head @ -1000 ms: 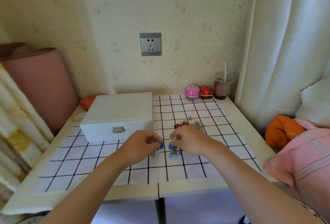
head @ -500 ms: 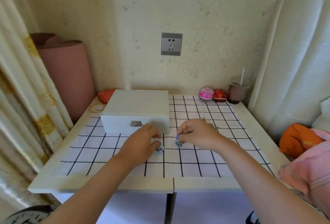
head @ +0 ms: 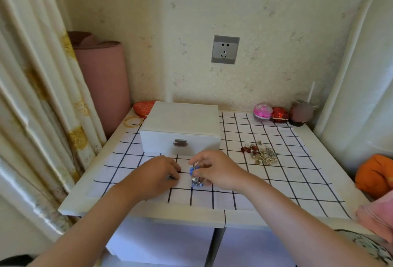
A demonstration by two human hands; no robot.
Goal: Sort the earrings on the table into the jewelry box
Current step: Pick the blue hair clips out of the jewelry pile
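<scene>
A closed white jewelry box (head: 180, 127) with a metal latch stands at the back left of the checked cloth (head: 276, 183). A pile of silver and red earrings (head: 259, 154) lies on the cloth to the right of the box. In front of the box my right hand (head: 217, 171) pinches the top of a blue and silver earring (head: 195, 180), which hangs down to the cloth. My left hand (head: 157, 174) lies just left of it with its fingers curled down onto the cloth. Its fingertips are hidden, so I cannot tell if it holds anything.
A pink pot (head: 262, 111), a red pot (head: 279, 114) and a cup with a straw (head: 302, 112) stand at the back right. A gold bangle (head: 133, 121) and a red pouch (head: 143, 107) lie left of the box. Curtain at left, bedding at right.
The view has swung left and down. My hands stay close together in front of the box. The small earring seen at my left fingertips earlier no longer shows.
</scene>
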